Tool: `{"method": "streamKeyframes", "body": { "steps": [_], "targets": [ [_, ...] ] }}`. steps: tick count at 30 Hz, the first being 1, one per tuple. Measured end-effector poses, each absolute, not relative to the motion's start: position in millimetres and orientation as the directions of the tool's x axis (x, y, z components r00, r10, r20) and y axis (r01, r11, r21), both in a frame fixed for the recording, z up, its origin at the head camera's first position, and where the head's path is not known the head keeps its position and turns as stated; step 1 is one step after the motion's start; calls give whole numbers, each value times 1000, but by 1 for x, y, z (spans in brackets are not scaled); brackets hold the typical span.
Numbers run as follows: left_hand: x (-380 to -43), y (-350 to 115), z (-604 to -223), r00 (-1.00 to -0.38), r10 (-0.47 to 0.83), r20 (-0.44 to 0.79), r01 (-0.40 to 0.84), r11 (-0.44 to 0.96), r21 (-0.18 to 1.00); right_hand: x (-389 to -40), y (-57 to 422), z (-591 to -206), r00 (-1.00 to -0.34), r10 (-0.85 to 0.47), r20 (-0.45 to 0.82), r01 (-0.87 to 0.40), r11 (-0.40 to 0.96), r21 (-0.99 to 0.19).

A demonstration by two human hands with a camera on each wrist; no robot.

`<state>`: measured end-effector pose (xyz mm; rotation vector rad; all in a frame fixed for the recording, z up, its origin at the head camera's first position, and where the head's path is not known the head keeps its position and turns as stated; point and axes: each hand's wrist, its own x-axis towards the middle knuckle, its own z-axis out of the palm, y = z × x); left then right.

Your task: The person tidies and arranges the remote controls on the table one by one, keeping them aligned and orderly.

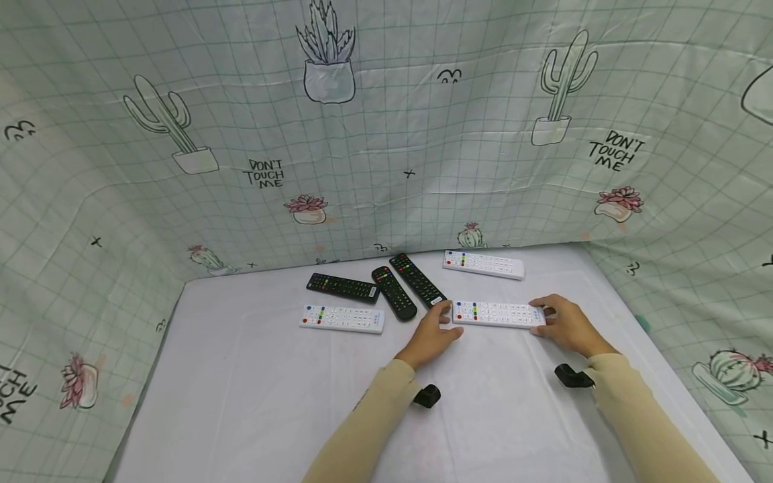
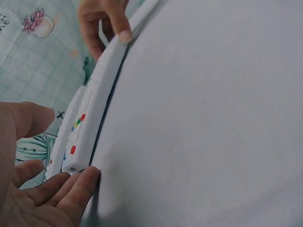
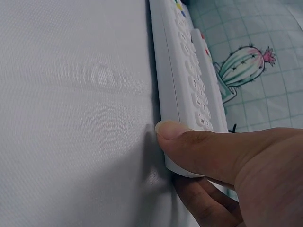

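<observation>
A white remote control [image 1: 498, 314] with several coloured buttons lies lengthwise between the two hands. My right hand [image 1: 568, 327] pinches its right end; in the right wrist view the thumb [image 3: 189, 144] presses on the near side edge. Beside the left end is my left hand [image 1: 430, 337], thumb and fingers spread apart and holding nothing. The left wrist view has the left fingertips [image 2: 90, 177] close by the remote's end; whether they touch it I cannot tell. A black remote [image 1: 418, 280] slants down to just behind the left hand.
Another white remote [image 1: 483, 264] lies behind, near the back curtain [image 1: 374, 134]. To the left are a third white remote [image 1: 341, 319], a black remote [image 1: 343, 288] and a slanted black remote [image 1: 394, 293]. All rest on a white-covered table [image 1: 241, 389].
</observation>
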<state>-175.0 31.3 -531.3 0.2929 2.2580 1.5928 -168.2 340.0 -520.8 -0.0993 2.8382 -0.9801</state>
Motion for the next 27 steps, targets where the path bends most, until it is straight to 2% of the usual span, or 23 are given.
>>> {"method": "streamKeyframes", "body": {
  "steps": [14,27],
  "targets": [
    [-172,34,-533,-910,368,-188,-57,340,939,-163,338,-521,-987,-130,-90,-46,783,-620],
    [-158,27,-533,-930,314,-191,-92,302,949,-152,330,-518,-985,-158,-69,-78,766,-638]
  ]
}}
